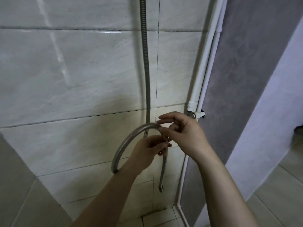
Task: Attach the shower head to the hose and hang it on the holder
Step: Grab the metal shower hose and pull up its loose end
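Note:
A ribbed metal shower hose hangs down the tiled wall from above the frame, loops behind my left forearm and arcs back up to my hands. My left hand is closed around the hose just below the top of the arc. My right hand pinches the hose at the arc's top with thumb and fingers. The free end with its metal nut dangles below my hands. No shower head or holder is in view.
White plastic pipes run down the corner to a valve fitting. A grey wall panel stands to the right, with a tiled floor beyond. Pale wall tiles fill the left side.

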Demonstrator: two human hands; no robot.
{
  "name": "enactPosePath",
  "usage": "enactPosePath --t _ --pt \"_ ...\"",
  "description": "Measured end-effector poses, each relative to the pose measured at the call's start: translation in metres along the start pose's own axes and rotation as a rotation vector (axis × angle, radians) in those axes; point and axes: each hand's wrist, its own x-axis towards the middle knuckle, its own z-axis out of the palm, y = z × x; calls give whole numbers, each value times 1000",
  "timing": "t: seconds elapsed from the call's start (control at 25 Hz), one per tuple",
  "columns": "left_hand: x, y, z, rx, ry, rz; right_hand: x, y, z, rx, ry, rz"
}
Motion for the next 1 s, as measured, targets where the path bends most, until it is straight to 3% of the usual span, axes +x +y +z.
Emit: enactPosePath --t 0.12,0.28,0.36,0.56,0.68,0.8,1.0 --pt "-5 11 -5 -233 97 30 -7 21 -9 -128 -8 47" --pt "-8 15 -11 -618 232 54 -15 57 -9 -405 -303 250" --pt "-6 20 -14 -810 236 41 -15 76 -2 -483 -338 303" --pt "2 29 -30 -1208 265 12 -9 94 4 -431 -85 348" --pt "2 17 -38 -1219 347 -58 -4 95 3 -500 93 269" --pt "-1 -12 -46 -1233 423 -247 -4 91 4 -479 210 130" --pt "-9 -57 -49 -1096 475 -554 -3 83 15 -187 399 -57"
